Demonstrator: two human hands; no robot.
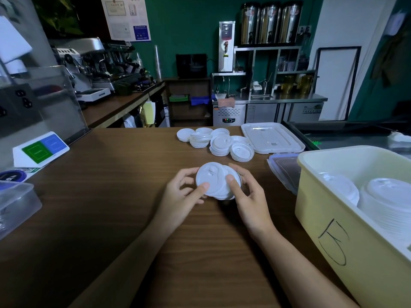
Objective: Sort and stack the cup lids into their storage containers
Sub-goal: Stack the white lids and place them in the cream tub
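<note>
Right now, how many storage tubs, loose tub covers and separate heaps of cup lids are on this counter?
Storage tubs: 2, the yellow tub and the clear tub
Loose tub covers: 2, white and clear
Lid heaps: 2, on the counter and in hand
Total: 6

I hold a small stack of white lids (216, 181) between my left hand (182, 196) and right hand (249, 196) above the tabletop (111, 196).

Café counter with machines behind

On the wooden counter (111, 207) stands a green and blue sign (41, 148); farther back are an espresso machine (89, 63), three steel urns (270, 23) and a steel fridge unit (266, 111).
</note>
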